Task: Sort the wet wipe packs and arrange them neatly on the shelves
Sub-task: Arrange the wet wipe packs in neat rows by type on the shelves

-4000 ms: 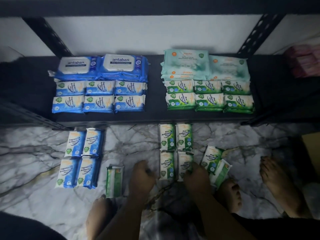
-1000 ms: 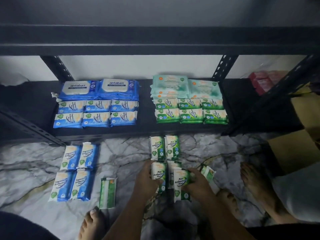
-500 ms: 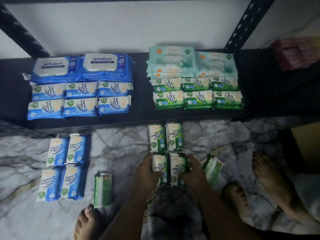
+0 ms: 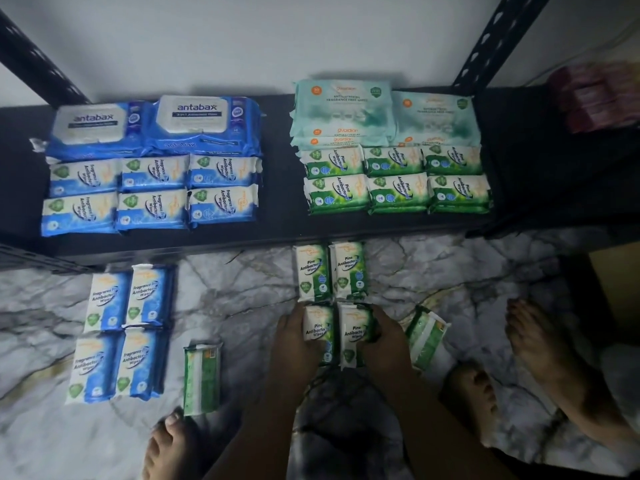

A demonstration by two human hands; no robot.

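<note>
Up on the shelf (image 4: 277, 233), the big antabax packs (image 4: 192, 123) sit at the back, blues left and greens right: sorted by colour, I reckon. Just before the shelf, on the floor, my left grip (image 4: 294, 344) and right grip (image 4: 384, 344) clasp two Pine Antibacterial Wipes packs (image 4: 355, 332), probably squaring them together.

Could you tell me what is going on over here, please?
A person is sorting wet wipe packs on the marble floor in front of a black shelf. The left hand grips one green pack and the right hand grips its neighbour, with two more green packs lying just beyond. The shelf already holds blue stacks on its left and green stacks on its right. Four blue packs and a loose green pack lie left of the hands, another loose pack right.
</note>
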